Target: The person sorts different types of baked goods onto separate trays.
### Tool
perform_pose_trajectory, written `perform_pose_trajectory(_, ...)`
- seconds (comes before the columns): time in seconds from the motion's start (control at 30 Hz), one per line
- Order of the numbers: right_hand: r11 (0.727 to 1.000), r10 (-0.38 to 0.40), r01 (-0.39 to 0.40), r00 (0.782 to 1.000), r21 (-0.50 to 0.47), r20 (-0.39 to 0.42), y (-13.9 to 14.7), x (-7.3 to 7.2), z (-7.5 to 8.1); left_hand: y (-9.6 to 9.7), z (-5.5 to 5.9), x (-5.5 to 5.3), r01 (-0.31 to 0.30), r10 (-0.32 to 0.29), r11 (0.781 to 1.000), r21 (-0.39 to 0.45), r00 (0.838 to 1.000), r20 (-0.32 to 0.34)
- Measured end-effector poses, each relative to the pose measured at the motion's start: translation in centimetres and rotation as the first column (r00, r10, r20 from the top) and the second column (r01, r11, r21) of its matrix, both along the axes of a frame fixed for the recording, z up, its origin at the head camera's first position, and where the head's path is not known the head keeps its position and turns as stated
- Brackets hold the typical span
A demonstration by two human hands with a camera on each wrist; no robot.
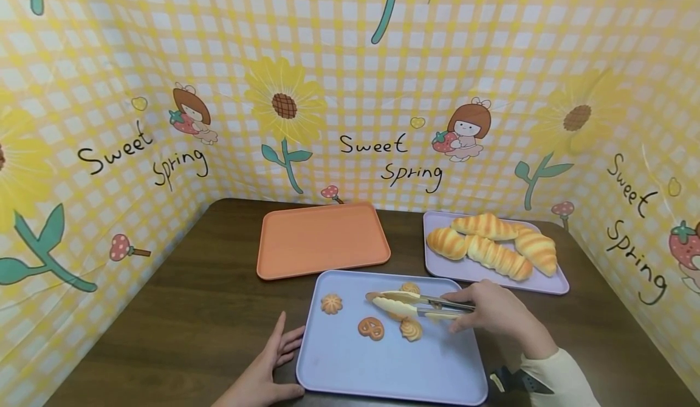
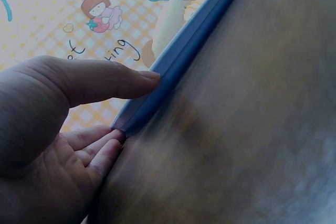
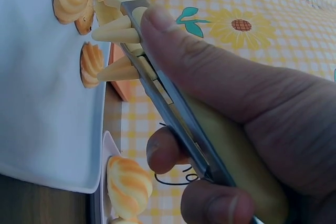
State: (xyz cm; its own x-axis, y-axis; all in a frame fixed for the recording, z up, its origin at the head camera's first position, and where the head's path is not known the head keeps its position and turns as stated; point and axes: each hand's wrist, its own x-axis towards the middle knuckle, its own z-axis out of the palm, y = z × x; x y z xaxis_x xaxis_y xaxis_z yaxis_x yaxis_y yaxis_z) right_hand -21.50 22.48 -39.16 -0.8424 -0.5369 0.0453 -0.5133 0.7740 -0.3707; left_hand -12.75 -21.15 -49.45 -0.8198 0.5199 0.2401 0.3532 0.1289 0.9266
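Tongs [image 1: 395,307], in the head view, reach in from two o'clock over the blue tray [image 1: 350,370], near a swirled biscuit [image 1: 411,330] lying at two o'clock from the tray's centre. A pretzel [image 1: 371,328] sits towards ten, a star biscuit [image 1: 331,304] farther that way. In the left wrist view, the left hand [image 2: 42,135] touches the blue tray's edge, fingers loosely extended; that light brace seems worth keeping. In the right wrist view, the right hand [image 3: 210,82] grips the tongs; I can't tell whether their tips pinch anything. Gentle, level squeezing should suit crumbly biscuits.
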Motion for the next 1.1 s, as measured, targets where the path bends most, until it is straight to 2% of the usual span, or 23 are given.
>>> perform_pose_trajectory(0.27,0.997,-0.082,0.082,0.996,-0.013,0.021,-0.5,-0.2,0.4,-0.2,-0.3,-0.1,0.007,-0.007,1.0,0.0,1.0,-0.027)
perform_pose_trajectory(0.5,0.994,-0.113,0.113,0.993,-0.013,-0.041,-1.2,-0.9,0.7,-0.1,-0.4,0.0,0.005,-0.005,1.0,-0.002,0.999,-0.042)
perform_pose_trajectory(0.83,0.993,-0.115,0.112,0.984,-0.029,-0.138,-2.0,-2.4,0.4,0.0,0.1,0.1,-0.007,0.007,1.0,0.0,1.0,0.008)
perform_pose_trajectory(1.1,0.99,-0.144,0.135,0.954,-0.052,-0.264,-2.8,-3.4,-0.5,0.1,0.2,0.2,-0.007,0.008,1.0,-0.007,1.0,0.029)
